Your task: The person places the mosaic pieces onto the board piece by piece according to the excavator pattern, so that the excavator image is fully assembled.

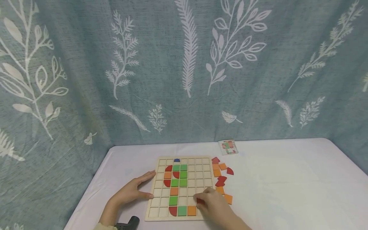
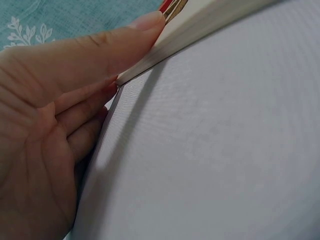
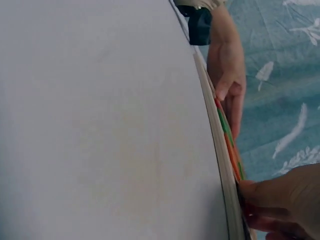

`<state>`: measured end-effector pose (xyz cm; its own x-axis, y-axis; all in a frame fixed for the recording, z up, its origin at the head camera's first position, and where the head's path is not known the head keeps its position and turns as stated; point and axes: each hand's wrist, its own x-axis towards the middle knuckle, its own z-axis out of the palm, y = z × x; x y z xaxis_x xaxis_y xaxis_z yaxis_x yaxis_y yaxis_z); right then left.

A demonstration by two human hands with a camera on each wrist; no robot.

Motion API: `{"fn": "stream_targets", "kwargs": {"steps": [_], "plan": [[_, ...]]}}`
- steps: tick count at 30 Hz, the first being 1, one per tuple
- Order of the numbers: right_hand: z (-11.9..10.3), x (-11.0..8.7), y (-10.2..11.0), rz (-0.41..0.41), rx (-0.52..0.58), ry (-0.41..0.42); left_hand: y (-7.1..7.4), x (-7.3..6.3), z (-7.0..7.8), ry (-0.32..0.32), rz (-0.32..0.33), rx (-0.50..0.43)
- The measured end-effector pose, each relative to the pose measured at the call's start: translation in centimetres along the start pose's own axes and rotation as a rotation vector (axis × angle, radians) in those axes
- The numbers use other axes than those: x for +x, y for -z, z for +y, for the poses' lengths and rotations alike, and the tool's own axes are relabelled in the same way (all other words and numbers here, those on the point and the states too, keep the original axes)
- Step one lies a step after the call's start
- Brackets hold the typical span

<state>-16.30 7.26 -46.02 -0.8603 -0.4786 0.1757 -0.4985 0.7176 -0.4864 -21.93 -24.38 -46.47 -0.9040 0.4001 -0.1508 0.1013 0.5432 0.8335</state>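
Altogether, two hands [image 1: 130, 191] [image 1: 216, 204] at one board [image 1: 199, 174] with seven green squares [image 1: 183, 175].

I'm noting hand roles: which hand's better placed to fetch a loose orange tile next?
Likely the right hand, once its red piece is down: it's nearer those loose tiles, while the left hand touches the left edge of the board.

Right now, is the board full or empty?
Partly filled: coloured tiles lie on the board, but many squares are bare.
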Motion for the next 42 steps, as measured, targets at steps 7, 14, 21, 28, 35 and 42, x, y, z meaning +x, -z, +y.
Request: {"fn": "stream_targets", "kwargs": {"steps": [7, 14, 21, 28, 35, 42], "plan": [[-0.5, -0.9, 0.7, -0.197, -0.073, 0.003, 0.1, -0.1, -0.1, -0.014, -0.011, -0.003], [0.5, -1.0, 2.3, -0.201, 0.14, -0.058, 0.0, -0.1, -0.1, -0.013, -0.001, 0.002], [4.8, -0.6, 4.2, 0.169, 0.168, -0.011, 0.1, 0.0, -0.1, -0.016, 0.007, 0.004], [8.1, 0.0, 4.4, 0.067, 0.109, 0.114, 0.1, -0.1, -0.1, -0.019, -0.008, -0.01], [9.1, 0.9, 4.3, -0.025, 0.036, 0.191, -0.2, 0.0, -0.1, -0.019, -0.006, -0.013], [9.3, 1.3, 4.9, -0.077, -0.014, 0.178, -0.2, 0.1, -0.2, -0.018, -0.001, -0.012]]}}
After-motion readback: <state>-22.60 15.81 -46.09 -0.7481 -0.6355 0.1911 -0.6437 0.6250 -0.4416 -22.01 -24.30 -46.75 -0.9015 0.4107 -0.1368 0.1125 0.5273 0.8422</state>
